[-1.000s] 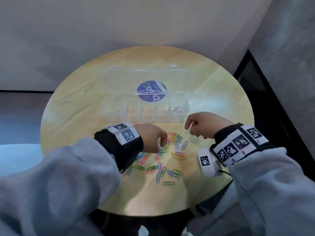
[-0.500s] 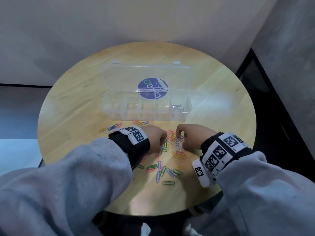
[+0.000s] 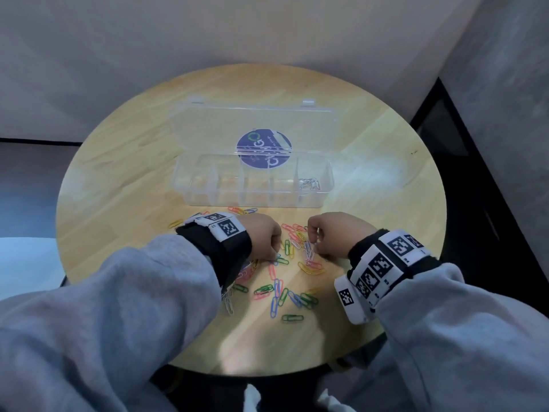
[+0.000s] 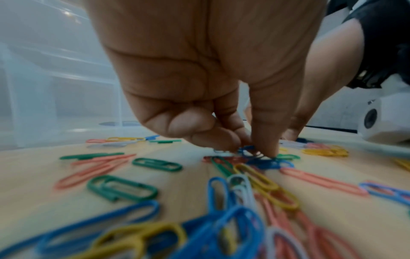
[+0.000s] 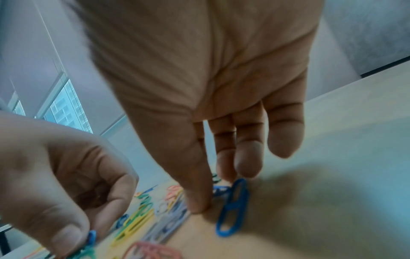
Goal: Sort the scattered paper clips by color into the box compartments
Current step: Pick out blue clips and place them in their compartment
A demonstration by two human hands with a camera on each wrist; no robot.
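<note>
From above we look down on the table (image 3: 124,185); our wrist views sit low and close, both sharing the clips (image 4: 121,187) (image 5: 231,208).

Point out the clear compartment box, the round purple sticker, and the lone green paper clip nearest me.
clear compartment box (image 3: 252,200), head view, front wall.
round purple sticker (image 3: 252,144), head view, left half.
lone green paper clip (image 3: 292,318), head view, its middle.

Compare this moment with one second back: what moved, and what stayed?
The right hand dropped from beside the box onto the clip pile, fingers around a blue clip. The left hand stayed in the pile, pinching a blue clip. Box and its white clips unchanged.
</note>
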